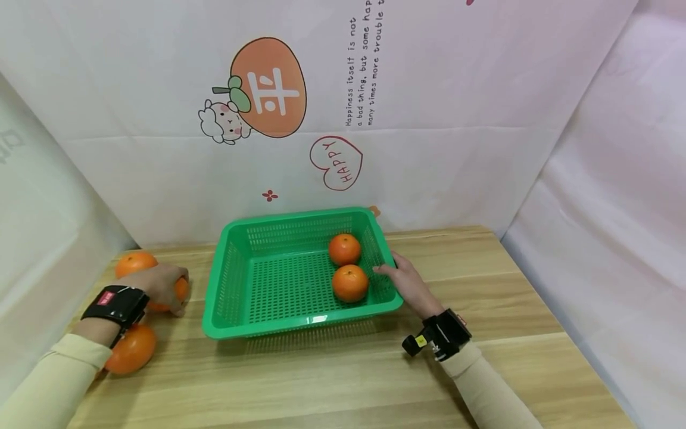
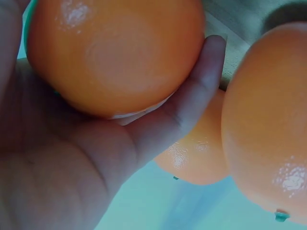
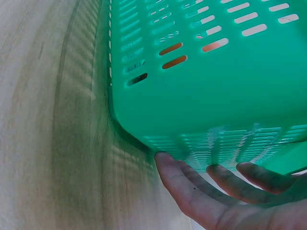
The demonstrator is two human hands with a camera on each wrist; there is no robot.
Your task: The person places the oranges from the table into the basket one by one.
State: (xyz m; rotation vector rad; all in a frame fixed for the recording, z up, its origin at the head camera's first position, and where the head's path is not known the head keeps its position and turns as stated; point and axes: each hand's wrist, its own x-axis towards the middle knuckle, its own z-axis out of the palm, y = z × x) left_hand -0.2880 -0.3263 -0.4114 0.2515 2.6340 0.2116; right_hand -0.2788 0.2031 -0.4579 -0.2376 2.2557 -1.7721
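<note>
At the left of a wooden table [image 1: 332, 381], orange [image 1: 181, 289] held in the left hand [image 1: 156, 283], fruit between thumb and fingers, right hand [image 1: 411, 287] gripping a green basket [image 1: 213, 286] at its right rim, two oranges [image 1: 351, 283] inside

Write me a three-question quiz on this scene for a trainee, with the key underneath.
1. How many oranges lie inside the green basket?
2. True or false: the right hand is clear of the basket.
3. What does the left hand hold?

Key:
1. Two, both toward the basket's right end.
2. False; it grips the basket's right side, thumb over the rim.
3. A single orange, outside the basket on its left.
</note>
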